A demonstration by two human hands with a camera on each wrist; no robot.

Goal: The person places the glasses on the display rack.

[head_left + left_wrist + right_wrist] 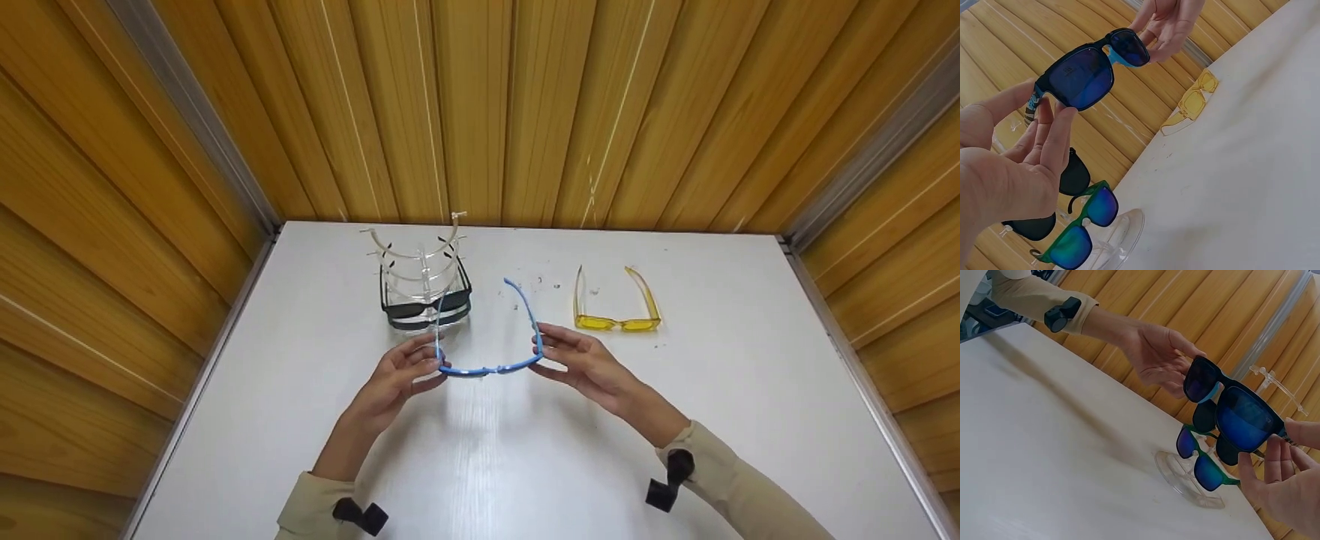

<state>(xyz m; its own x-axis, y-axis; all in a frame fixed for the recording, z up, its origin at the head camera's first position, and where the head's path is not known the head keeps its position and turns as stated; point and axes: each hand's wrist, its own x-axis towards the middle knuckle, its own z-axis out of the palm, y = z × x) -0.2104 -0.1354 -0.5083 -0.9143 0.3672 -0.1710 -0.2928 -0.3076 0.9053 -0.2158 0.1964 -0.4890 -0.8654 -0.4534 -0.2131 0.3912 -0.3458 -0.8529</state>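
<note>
Both hands hold one pair of blue sunglasses above the white table, temples spread and pointing away from me. The left hand pinches the left hinge corner between thumb and fingers. At the opposite corner the right hand grips the other temple near its hinge. From the front, the wrist views show a dark frame with blue mirrored lenses. Just beyond the left hand stands a clear display stand, bearing black sunglasses and, below them, green-framed sunglasses.
Yellow glasses lie on the white table to the right, temples open toward the back. The stand's upper arms hold no glasses. Small specks dot the tabletop between stand and yellow glasses. Wood-patterned panels enclose the back and sides.
</note>
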